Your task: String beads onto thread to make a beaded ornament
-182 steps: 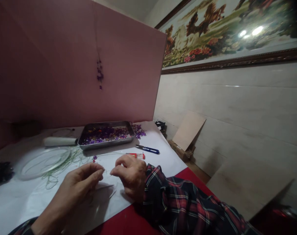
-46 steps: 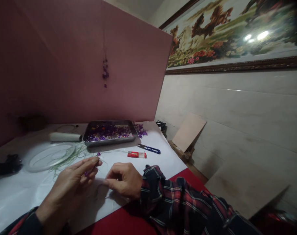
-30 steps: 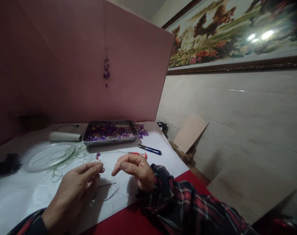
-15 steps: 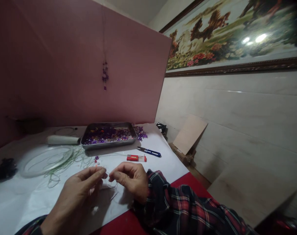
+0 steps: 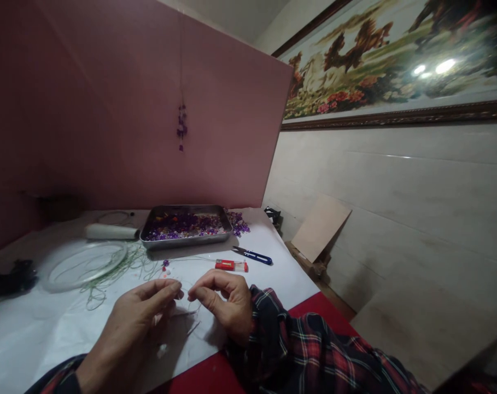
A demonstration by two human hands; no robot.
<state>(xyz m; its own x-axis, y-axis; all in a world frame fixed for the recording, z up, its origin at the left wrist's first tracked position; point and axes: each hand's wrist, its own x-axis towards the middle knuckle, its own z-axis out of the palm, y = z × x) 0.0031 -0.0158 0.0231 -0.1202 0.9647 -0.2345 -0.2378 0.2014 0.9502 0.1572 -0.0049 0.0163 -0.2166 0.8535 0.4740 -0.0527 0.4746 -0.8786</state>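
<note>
My left hand is closed in a pinch over the white sheet, thumb against forefinger. Facing it, my right hand pinches too, its fingertips a small gap from the left ones. A thin pale thread loops below the fingertips and seems to run between both hands; its ends are hard to make out. Just beyond the fingers lie a purple bead and a few small red and white beads. A red lighter and blue-handled thread snips lie beyond my right hand.
A metal tray of mostly purple beads stands at the back, with loose beads beside it. Left are a clear ring-shaped coil, tangled green cord and a white roll. A purple bead strand hangs on the pink panel.
The whole view has shifted slightly, so things sit a little further right. Both hands keep their pinch, and the gap between their fingertips looks slightly wider.
</note>
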